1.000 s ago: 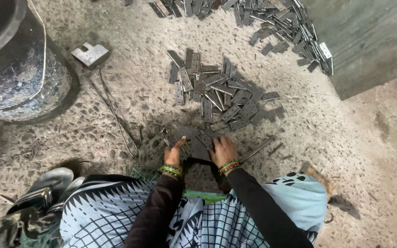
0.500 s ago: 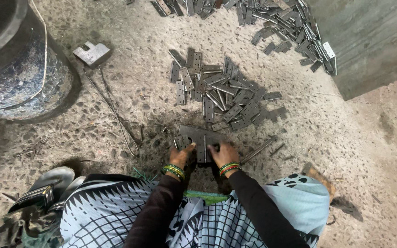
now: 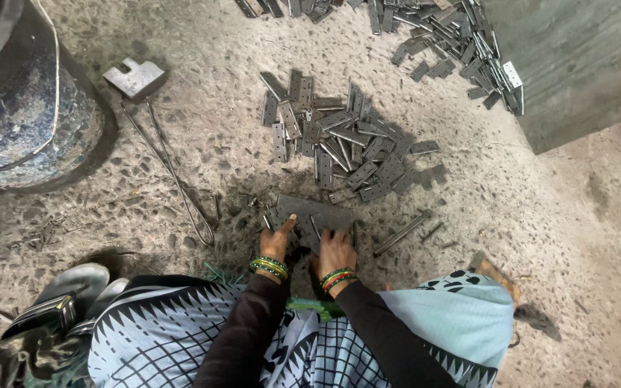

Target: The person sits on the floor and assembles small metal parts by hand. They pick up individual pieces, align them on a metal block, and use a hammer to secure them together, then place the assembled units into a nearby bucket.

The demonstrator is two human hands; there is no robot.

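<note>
Here the person sits low on the concrete floor (image 3: pixel 181 144) with both hands on a flat grey metal plate (image 3: pixel 310 214) lying just in front of the knees. The left hand (image 3: pixel 277 243) rests at the plate's near left edge, thumb stretched up along it; the right hand (image 3: pixel 335 251) sits on its near right part, fingers bent down over small hinge pieces there. Whether either grip is pinching a piece or only pressing on it, I cannot tell, since the fingertips are in shadow.

Just beyond the plate lies a loose heap of hinges (image 3: pixel 339 136), and a second heap (image 3: pixel 447 43) is farther off by the grey wall block (image 3: pixel 576 65). A thin rod (image 3: pixel 400 233) lies right of the plate, a bent wire (image 3: pixel 170 172) to the left, with a notched metal block (image 3: pixel 134 77) and a large drum (image 3: pixel 23 108) beyond.

To do this well, I judge the plate should be kept flat and steady under one hand while the other lines a hinge up squarely on it, taking one piece at a time from the near heap, fingers clear of sharp edges
</note>
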